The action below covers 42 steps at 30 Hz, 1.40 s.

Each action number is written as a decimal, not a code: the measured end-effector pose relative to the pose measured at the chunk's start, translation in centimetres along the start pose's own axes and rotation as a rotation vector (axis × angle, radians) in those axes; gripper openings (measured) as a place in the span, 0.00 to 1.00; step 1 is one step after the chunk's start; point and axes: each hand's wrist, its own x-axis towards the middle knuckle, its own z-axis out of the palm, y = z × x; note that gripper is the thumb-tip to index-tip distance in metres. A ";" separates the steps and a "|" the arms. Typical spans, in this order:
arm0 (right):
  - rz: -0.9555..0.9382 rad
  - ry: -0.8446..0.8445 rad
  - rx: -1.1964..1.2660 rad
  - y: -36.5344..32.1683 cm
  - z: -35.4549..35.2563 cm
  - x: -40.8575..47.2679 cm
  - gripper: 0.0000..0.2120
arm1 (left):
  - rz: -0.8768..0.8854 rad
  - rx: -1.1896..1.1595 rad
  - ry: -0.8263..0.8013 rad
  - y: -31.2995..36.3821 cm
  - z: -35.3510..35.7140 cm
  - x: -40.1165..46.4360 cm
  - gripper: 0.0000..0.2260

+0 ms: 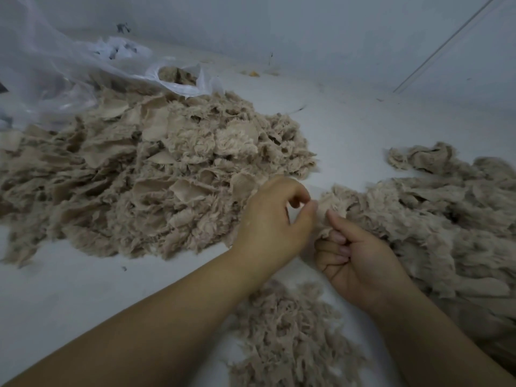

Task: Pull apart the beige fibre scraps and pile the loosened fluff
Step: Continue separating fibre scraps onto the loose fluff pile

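We take the large heap of beige fibre scraps [156,169] as our landmark; it spreads over the white surface [83,291] and fills the left and middle of the view. Just beyond its far edge lies a clear plastic bag [55,71], its mouth open on a few more scraps inside.

At the heap's near right corner we see the left hand [275,219], knuckles up, thumb and forefinger pinched together on the left edge of a small beige scrap [331,203]. The right hand [360,263] sits just right of it, palm turned up, fingers curled in, with the thumb pressing the lower end of the same scrap against them. So the scrap lies between the two grips, rising above the right hand's fingers and touching the left hand's fingertips; both holds are narrow and closed on it.

To the right of the heap, across a strip of bare surface, a second mass of looser fibre [446,219] runs off the frame's right edge. Nearer to us than the heap, below the wrists, lies a smaller pile of loosened fluff [290,336].
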 end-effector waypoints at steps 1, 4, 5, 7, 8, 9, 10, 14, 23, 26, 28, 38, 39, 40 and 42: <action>-0.003 -0.004 -0.002 0.0 0.0 0.0 0.08 | -0.161 -0.068 -0.042 0.0 0.0 0.2 0.06; -0.038 -0.006 -0.090 0.3 0.2 0.0 0.04 | -0.455 -0.352 -0.192 -0.2 0.3 0.3 0.10; -0.050 -0.007 -0.119 0.4 0.2 0.0 0.05 | -0.467 -0.412 -0.176 -0.2 0.3 0.3 0.09; -0.063 -0.006 -0.128 0.4 0.1 0.0 0.07 | -0.479 -0.511 -0.112 -0.2 0.2 0.5 0.10; -0.066 -0.003 -0.108 0.4 0.1 0.1 0.07 | -0.487 -0.553 -0.091 -0.2 0.2 0.6 0.11; -0.066 0.001 -0.079 0.4 0.0 0.1 0.07 | -0.493 -0.578 -0.086 -0.3 0.2 0.6 0.11; -0.064 0.007 -0.046 0.3 0.0 0.2 0.06 | -0.494 -0.584 -0.094 -0.3 0.2 0.6 0.11; -0.109 -0.029 -0.088 0.4 0.0 0.0 0.09 | -0.479 -0.556 -0.127 -0.3 0.5 0.2 0.12; -0.119 0.082 0.084 0.2 -0.3 0.4 0.15 | -0.500 -0.600 -0.109 0.1 0.9 0.1 0.13; -0.076 0.070 0.162 0.1 -0.2 0.5 0.14 | -0.504 -0.582 -0.088 0.0 0.7 0.1 0.12; -0.068 0.031 0.143 0.0 -0.1 0.3 0.16 | -0.498 -0.580 -0.090 0.0 0.6 0.2 0.11; -0.114 0.075 0.134 0.3 -0.4 0.6 0.10 | -0.491 -0.589 -0.105 -0.2 0.8 0.1 0.11; -0.105 0.063 0.164 0.2 -0.4 0.6 0.09 | -0.492 -0.590 -0.094 -0.3 0.7 0.2 0.11; -0.094 0.046 0.187 0.2 -0.5 0.6 0.08 | -0.491 -0.586 -0.076 -0.4 0.6 0.3 0.11; -0.086 0.031 0.183 0.0 -0.6 0.5 0.09 | -0.459 -0.514 -0.024 -0.9 0.0 0.7 0.10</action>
